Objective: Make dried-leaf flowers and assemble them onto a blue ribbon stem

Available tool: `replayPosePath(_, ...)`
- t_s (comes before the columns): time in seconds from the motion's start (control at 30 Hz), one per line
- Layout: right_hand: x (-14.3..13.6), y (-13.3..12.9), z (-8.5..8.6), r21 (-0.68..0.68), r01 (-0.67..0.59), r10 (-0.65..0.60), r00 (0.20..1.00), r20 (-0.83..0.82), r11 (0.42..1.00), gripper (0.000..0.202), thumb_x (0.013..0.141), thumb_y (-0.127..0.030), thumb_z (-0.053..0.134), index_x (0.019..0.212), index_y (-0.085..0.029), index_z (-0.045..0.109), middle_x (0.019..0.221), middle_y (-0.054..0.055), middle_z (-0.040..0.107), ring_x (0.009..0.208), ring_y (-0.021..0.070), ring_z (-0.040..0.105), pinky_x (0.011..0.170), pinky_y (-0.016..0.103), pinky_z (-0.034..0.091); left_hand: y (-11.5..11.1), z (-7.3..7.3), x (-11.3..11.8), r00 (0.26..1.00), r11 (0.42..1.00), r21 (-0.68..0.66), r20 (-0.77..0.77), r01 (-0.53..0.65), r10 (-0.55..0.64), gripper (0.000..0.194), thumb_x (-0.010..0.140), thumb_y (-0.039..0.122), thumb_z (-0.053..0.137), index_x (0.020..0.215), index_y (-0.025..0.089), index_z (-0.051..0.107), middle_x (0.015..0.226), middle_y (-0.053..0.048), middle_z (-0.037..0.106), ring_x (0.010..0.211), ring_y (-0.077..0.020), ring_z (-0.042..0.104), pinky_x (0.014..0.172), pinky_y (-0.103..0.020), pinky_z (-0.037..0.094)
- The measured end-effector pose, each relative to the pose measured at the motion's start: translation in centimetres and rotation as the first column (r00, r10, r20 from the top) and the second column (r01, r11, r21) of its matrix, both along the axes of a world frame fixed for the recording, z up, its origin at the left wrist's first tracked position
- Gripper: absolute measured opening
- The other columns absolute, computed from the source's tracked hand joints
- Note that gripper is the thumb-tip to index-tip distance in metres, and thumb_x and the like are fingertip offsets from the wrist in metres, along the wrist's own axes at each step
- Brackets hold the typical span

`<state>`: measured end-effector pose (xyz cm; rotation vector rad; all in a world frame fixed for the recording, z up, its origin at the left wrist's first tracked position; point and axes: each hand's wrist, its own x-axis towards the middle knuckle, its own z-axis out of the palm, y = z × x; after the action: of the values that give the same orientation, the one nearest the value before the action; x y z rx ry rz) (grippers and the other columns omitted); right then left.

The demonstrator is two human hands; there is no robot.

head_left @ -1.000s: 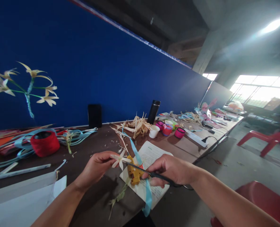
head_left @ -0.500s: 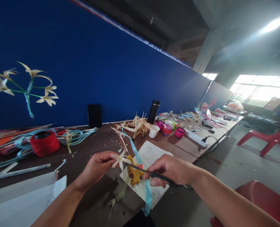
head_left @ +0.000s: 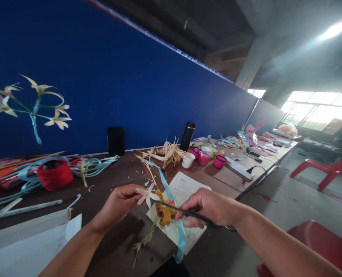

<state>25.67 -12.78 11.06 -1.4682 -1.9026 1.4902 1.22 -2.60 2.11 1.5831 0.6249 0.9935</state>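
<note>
Pinched between the fingers of my left hand is a pale star-shaped flower, its petals spread to the right. My right hand is closed round a long dark tool, which looks like scissors or tweezers; its thin tip reaches the flower's right side. Beneath the tool, a yellow glue gun lies on an open notebook. A light blue ribbon runs past the glue gun and hangs over the near table edge. Green dried strips lie below the flower.
On the brown table are dried husks, a white cup, a black bottle, a red roll and a power strip. A flower spray is against the blue partition. Red chairs stand right.
The flower has turned slightly in my left fingers, and the tool's tip has shifted a little at its petals. Both hands stay in nearly the same place.
</note>
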Motion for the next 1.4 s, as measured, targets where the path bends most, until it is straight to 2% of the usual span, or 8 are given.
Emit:
replayPosePath(0.2,0.0,-0.1,0.1,-0.021,-0.009,0.01,0.999,0.05,1.0,0.04,0.072,-0.043,0.069,0.101,-0.015,0.07,0.057,-0.004,0.05,0.051,0.0064,0.039,0.049,0.017,0.032,0.1,-0.1,0.0,1.0,1.0,0.013,-0.004,-0.016,0.016,0.012,0.071,0.026,0.067,0.072,0.016,0.074,0.073,-0.006,0.072,0.066,-0.015,0.06,0.063,-0.022,0.045)
replayPosePath(0.33,0.2,-0.1,-0.2,0.026,-0.071,0.066,0.989,0.134,0.997,0.041,0.069,-0.042,0.072,0.102,-0.018,0.07,0.056,-0.006,0.04,0.052,0.0061,0.03,0.046,0.017,0.024,0.2,0.1,-0.1,0.986,0.985,0.045,-0.002,-0.169,0.169,0.007,0.065,0.021,0.069,0.067,0.017,0.074,0.067,-0.003,0.07,0.062,-0.0145,0.059,0.059,-0.021,0.045)
replayPosePath(0.53,1.2,0.9,-1.6,0.208,0.027,-0.081,0.964,0.255,0.978,0.037,0.075,-0.049,0.063,0.091,-0.017,0.07,0.056,-0.006,0.04,0.051,0.0071,0.028,0.045,0.019,0.021,0.7,-0.3,-0.1,0.959,0.957,0.088,-0.028,-0.277,0.281,0.007,0.066,0.02,0.068,0.07,0.019,0.074,0.068,-0.001,0.071,0.066,-0.0148,0.061,0.063,-0.02,0.046)
replayPosePath(0.63,2.5,1.9,-2.6,0.403,0.062,-0.269,0.835,0.48,0.913,0.037,0.073,-0.052,0.062,0.091,-0.021,0.07,0.059,-0.003,0.052,0.052,0.0095,0.041,0.047,0.021,0.024,1.0,-0.9,0.0,0.954,0.952,0.062,-0.023,-0.299,0.3,0.007,0.065,0.023,0.07,0.068,0.017,0.072,0.066,-0.001,0.069,0.063,-0.014,0.06,0.061,-0.02,0.045)
replayPosePath(0.77,4.4,3.5,-4.2,0.535,0.044,-0.471,0.54,0.698,0.844,0.035,0.067,-0.052,0.066,0.095,-0.031,0.069,0.081,0.001,0.069,0.076,0.0201,0.061,0.058,0.025,0.032,1.4,-1.5,0.0,0.95,0.95,-0.004,-0.032,-0.312,0.312,0.013,0.066,0.028,0.07,0.068,0.016,0.071,0.063,-0.001,0.067,0.06,-0.0132,0.058,0.058,-0.02,0.043)
replayPosePath(0.87,5.3,4.6,-5.3,0.543,0.059,-0.503,0.469,0.726,0.838,0.035,0.065,-0.05,0.068,0.095,-0.032,0.069,0.089,0.003,0.072,0.088,0.0258,0.063,0.064,0.028,0.035,1.6,-1.8,-0.1,0.959,0.959,-0.034,-0.003,-0.283,0.283,0.014,0.067,0.03,0.069,0.067,0.016,0.069,0.062,-0.001,0.066,0.06,-0.0123,0.056,0.059,-0.02,0.043)
replayPosePath(1.13,6.1,6.0,-6.8,0.546,0.11,-0.535,0.428,0.728,0.831,0.036,0.059,-0.044,0.073,0.092,-0.028,0.069,0.088,0.005,0.072,0.088,0.0276,0.064,0.064,0.029,0.037,1.7,-1.7,-0.1,0.968,0.967,-0.068,0.016,-0.247,0.249,0.013,0.068,0.027,0.069,0.063,0.015,0.067,0.06,0.0,0.064,0.06,-0.0114,0.055,0.06,-0.02,0.041)
replayPosePath(1.4,5.5,6.0,-6.3,0.587,0.141,-0.567,0.508,0.648,0.797,0.03,0.072,-0.05,0.061,0.095,-0.031,0.066,0.087,0.0,0.07,0.078,0.0197,0.063,0.055,0.024,0.031,2.0,-1.8,0.1,0.957,0.947,-0.22,0.118,-0.233,0.263,0.015,0.062,0.028,0.074,0.062,0.015,0.067,0.06,-0.001,0.067,0.055,-0.0113,0.057,0.056,-0.022,0.045)
